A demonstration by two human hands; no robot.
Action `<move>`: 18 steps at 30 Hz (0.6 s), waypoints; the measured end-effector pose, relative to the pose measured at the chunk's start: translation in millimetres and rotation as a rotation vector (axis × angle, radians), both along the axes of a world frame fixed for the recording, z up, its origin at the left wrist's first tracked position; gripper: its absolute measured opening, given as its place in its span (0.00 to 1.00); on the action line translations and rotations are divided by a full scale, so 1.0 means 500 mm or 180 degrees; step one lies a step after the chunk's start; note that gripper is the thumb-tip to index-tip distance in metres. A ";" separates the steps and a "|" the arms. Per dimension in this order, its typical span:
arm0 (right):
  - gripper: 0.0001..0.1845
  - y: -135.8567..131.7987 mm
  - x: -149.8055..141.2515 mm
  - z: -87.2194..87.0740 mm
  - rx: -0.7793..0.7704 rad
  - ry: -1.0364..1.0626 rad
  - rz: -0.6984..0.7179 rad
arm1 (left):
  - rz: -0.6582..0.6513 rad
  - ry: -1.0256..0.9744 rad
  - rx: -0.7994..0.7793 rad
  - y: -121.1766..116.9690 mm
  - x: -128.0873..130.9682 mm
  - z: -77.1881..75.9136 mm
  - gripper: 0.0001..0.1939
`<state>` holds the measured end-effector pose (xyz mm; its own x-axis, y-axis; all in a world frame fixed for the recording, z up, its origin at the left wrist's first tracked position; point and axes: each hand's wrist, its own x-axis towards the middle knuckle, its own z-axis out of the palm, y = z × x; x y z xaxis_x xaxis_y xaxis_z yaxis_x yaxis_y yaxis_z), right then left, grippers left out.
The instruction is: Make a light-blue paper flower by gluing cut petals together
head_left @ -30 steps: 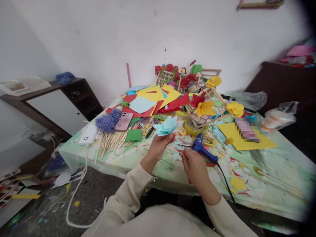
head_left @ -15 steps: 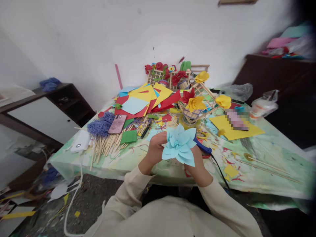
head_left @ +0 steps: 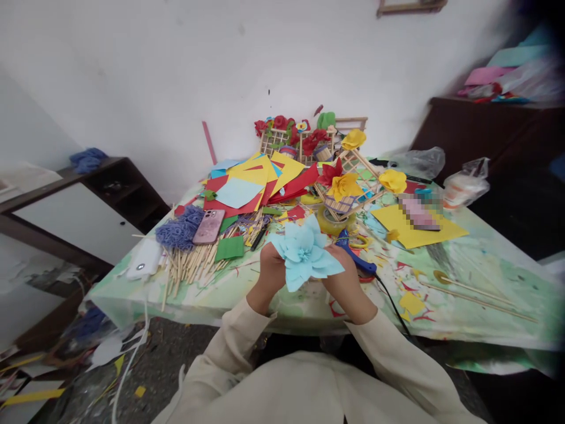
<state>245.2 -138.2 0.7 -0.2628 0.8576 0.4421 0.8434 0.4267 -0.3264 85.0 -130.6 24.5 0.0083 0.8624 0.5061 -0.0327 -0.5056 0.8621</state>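
Over the table's (head_left: 485,318) near edge, left hand (head_left: 270,277) and right hand (head_left: 348,282) both grasp the blue paper flower (head_left: 304,254) (now turned face-up, right hand newly joined), glue gun (head_left: 358,259) just behind.

Flower (head_left: 304,254): light blue, held in both hands, left hand (head_left: 270,274) and right hand (head_left: 348,282). Sleeves (head_left: 247,335): cream. Glue gun (head_left: 355,259) at 3 o'clock of flower: blue. Phone (head_left: 209,226) at 10 o'clock: pink. Paper sheets (head_left: 253,179) at 11 o'clock: red, yellow, light blue. Tablecloth (head_left: 485,277): mottled green and white.
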 end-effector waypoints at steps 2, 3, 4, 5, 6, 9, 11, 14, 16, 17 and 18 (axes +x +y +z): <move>0.12 -0.001 -0.001 -0.002 -0.0038 -0.0160 0.0041 | 0.0096 -0.0145 -0.0173 0.004 -0.007 -0.009 0.09; 0.13 -0.002 -0.001 -0.004 -0.0044 -0.0230 0.0037 | 0.0107 -0.0170 -0.0234 0.006 -0.011 -0.013 0.09; 0.13 -0.003 -0.002 -0.006 -0.0034 -0.0284 0.0007 | 0.0069 -0.0140 -0.0294 0.007 -0.014 -0.017 0.10; 0.14 -0.004 -0.004 -0.008 -0.0010 -0.0315 -0.0032 | 0.0004 -0.0071 -0.0346 0.008 -0.018 -0.021 0.10; 0.14 -0.004 -0.006 -0.010 0.0012 -0.0319 -0.0056 | -0.0072 0.0016 -0.0386 0.009 -0.021 -0.025 0.10; 0.14 -0.006 -0.013 -0.013 0.0000 -0.0290 -0.0018 | -0.0250 0.0162 -0.0456 0.009 -0.028 -0.042 0.10; 0.14 -0.007 -0.018 -0.013 -0.0059 -0.0272 0.0090 | -0.0325 0.0161 -0.0530 0.008 -0.030 -0.055 0.10; 0.13 -0.012 -0.025 -0.011 -0.0162 -0.0352 0.0164 | -0.0237 0.0149 -0.0680 0.005 -0.028 -0.069 0.10; 0.12 -0.018 -0.029 -0.010 -0.0250 -0.0469 0.0111 | -0.0071 0.0034 -0.0731 0.003 -0.025 -0.070 0.09; 0.12 -0.022 -0.030 -0.009 -0.0296 -0.0527 0.0080 | 0.0003 -0.0071 -0.0748 0.002 -0.024 -0.069 0.09; 0.12 -0.026 -0.031 -0.008 -0.0343 -0.0573 0.0062 | 0.0059 -0.0180 -0.0754 0.003 -0.024 -0.067 0.09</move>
<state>229.9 -151.3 -3.1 -0.3463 0.8914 0.2925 0.8842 0.4143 -0.2159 73.0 -129.2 -9.0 -0.0314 0.9568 0.2889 -0.0768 -0.2905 0.9538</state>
